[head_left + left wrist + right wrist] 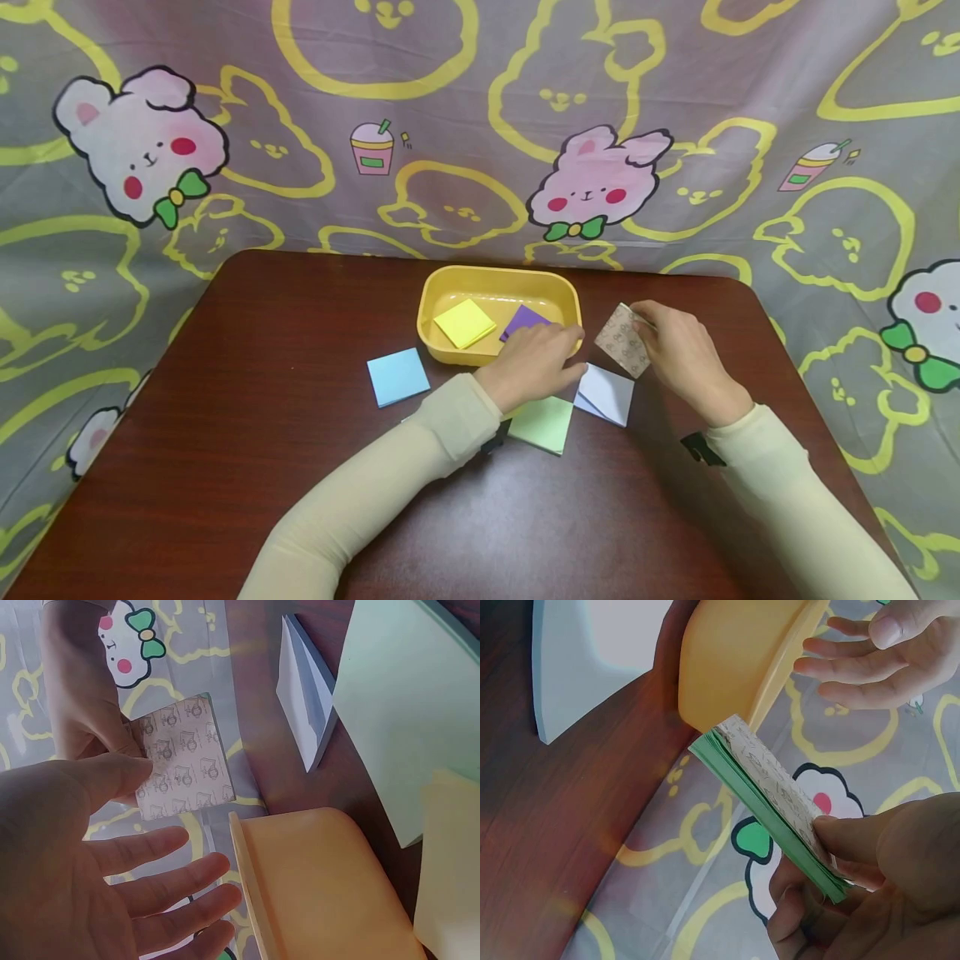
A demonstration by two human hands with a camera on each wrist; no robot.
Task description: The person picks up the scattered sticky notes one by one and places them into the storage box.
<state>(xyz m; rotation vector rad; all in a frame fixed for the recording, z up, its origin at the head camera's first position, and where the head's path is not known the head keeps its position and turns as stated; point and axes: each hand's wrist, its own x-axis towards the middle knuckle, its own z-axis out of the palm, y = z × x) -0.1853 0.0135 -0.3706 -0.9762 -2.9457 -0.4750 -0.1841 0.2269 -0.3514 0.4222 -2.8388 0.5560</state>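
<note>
My right hand [682,354] pinches a small square pad of green sticky notes [761,814] at its edge, thumb on the printed backing. The brownish patterned side of this pad [187,761] faces the left hand in the left wrist view. It is held up to the right of a yellow plastic tray [498,283]. My left hand [534,358] hangs over the tray's front right part, its fingers spread and holding nothing. Inside the tray lie a yellow note pad [464,322] and a purple note pad [522,318], the purple one partly hidden by the left hand.
On the dark wooden table [225,417] a blue pad [398,377] lies left of the tray. In front are a pale green pad [545,427] and a whitish pad [609,392] with a lifted top sheet. A patterned curtain [465,108] hangs behind.
</note>
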